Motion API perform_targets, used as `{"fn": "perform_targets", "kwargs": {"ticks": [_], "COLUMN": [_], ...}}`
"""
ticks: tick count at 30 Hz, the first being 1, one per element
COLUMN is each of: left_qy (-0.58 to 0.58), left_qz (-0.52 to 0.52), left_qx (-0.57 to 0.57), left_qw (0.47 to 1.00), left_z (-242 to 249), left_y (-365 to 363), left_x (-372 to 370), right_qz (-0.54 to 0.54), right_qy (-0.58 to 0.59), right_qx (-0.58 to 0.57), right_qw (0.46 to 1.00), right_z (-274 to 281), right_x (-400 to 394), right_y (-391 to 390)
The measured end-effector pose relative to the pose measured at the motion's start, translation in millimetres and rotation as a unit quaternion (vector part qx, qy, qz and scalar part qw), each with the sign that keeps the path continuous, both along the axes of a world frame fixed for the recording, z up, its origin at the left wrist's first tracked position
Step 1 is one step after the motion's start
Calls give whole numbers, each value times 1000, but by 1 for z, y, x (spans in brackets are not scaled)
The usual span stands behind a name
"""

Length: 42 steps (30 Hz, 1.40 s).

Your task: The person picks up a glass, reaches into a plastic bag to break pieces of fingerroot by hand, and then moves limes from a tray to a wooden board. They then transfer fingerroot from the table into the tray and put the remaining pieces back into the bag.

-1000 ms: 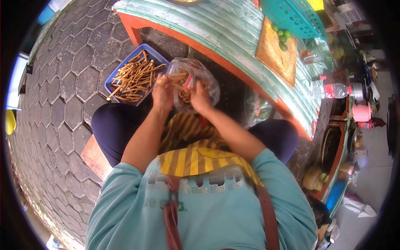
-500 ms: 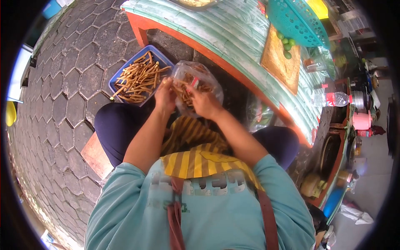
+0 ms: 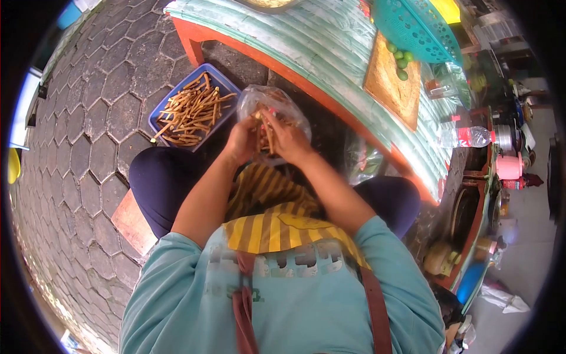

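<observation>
My left hand [image 3: 242, 140] is closed around something at the near edge of a clear plastic bag [image 3: 250, 99]; a pale cut tip shows by its fingertips. Beside it, my right hand [image 3: 289, 140] is closed on a thin brown root [image 3: 270, 140] that points down toward me. Both hands meet over the bag, which has more brown pieces and a red-and-white mark inside. To the left of the bag, a blue plastic tray [image 3: 154, 111] holds a heap of thin brown roots [image 3: 191, 112], some with pale ends. My fingers partly hide what they grip.
A low table [image 3: 306, 41] with an orange-red edge stands ahead, bearing a wooden board [image 3: 392, 82], green limes [image 3: 402, 63], a turquoise basket [image 3: 418, 26] and a water bottle [image 3: 466, 137]. Another plastic bag [image 3: 361, 159] lies under its edge. My knees flank the bag.
My left hand has moved right and slightly down, away from the tray and in toward my right hand. The fingers of both hands now come together over the bag.
</observation>
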<state>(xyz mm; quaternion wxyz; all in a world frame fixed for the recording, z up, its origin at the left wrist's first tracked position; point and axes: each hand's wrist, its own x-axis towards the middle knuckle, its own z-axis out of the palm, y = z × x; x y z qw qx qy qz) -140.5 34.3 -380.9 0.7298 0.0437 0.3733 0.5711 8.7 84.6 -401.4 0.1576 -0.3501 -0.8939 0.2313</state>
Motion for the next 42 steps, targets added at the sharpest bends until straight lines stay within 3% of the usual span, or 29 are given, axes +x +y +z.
{"fn": "perform_targets", "kwargs": {"ticks": [5, 12, 22, 23, 25, 26, 27, 28, 29, 31, 32, 35, 36, 37, 38, 39, 40, 42], "left_qy": [124, 159, 198, 193, 203, 212, 212, 188, 163, 142, 122, 122, 186, 248, 321, 536, 430, 538], "left_qz": [-62, -45, -103, -91, -105, -119, -118, -119, -119, -123, -126, -77, -102, -120, -81, -113, -90, -199], "left_qx": [-33, -13, 24, 2, -1, -5, -5, -2, 1, -18, -37, -100, -106, -113, -72, -2, -78, -26], "left_qw": [990, 986, 975, 977, 973, 970, 970, 975, 979, 982, 984, 984, 972, 955, 941, 837, 895, 819], "left_z": [-9, -8, -22, -19, -21, -22, -25, -30, -28, -25, -22, -22, -33, -52, -73, -71, -69, -84], "left_y": [-1, -3, -5, -5, -3, -3, -3, -3, -3, -3, -3, 1, 4, 6, 3, 3, -3, -4], "left_x": [0, 3, 5, 5, 2, 0, -1, -2, -2, -3, -2, 4, 3, 3, 8, 9, 17, 22], "right_qz": [-19, -29, -33, -34, -60, -60, -87, -111, -111, -98, -111, -147, -133, -120, -152, -182, -172, -109], "right_qy": [-26, -51, -152, -151, 8, 8, 29, 50, 50, 122, 140, 167, 136, 129, 69, 9, -14, -88], "right_qx": [28, -1, -50, -51, -37, -38, -238, -428, -429, -614, -642, -663, -611, -611, -561, -504, -485, -456], "right_qw": [999, 998, 987, 987, 997, 997, 967, 895, 895, 774, 745, 715, 768, 772, 811, 844, 858, 879], "right_z": [-3, -4, -1, -9, -30, -18, 8, 22, 19, 12, 16, 21, 16, 10, 9, 10, 10, 25], "right_x": [-1, -2, -5, -5, -2, -3, -5, -4, 1, 9, 11, 15, 15, 14, 11, 5, -2, -35], "right_y": [3, 1, 8, 9, 12, 12, 14, 16, 19, 27, 27, 27, 28, 28, 26, 27, 29, 37]}}
